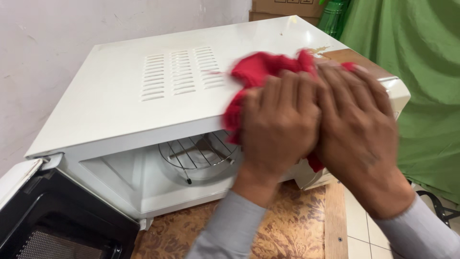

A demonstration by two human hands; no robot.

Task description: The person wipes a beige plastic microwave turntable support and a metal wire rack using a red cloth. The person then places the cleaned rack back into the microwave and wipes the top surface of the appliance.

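Note:
A white microwave oven (124, 96) stands on a patterned table, its top facing me. A red cloth (258, 69) lies bunched on the oven's top front right edge. My left hand (280, 122) presses on the cloth with fingers curled over it. Beside it, my right hand (357, 127) lies flat on the same cloth, fingers pointing away. Both hands are blurred. The oven's door (52, 220) hangs open at the lower left. Inside the cavity a round wire rack (196, 153) sits on the turntable.
A white wall runs along the left. Green fabric (417, 72) hangs at the right, with a green bottle (333, 17) and cardboard boxes (282, 9) behind the oven. The brown patterned tabletop (282, 225) ends at a wooden edge; tiled floor shows lower right.

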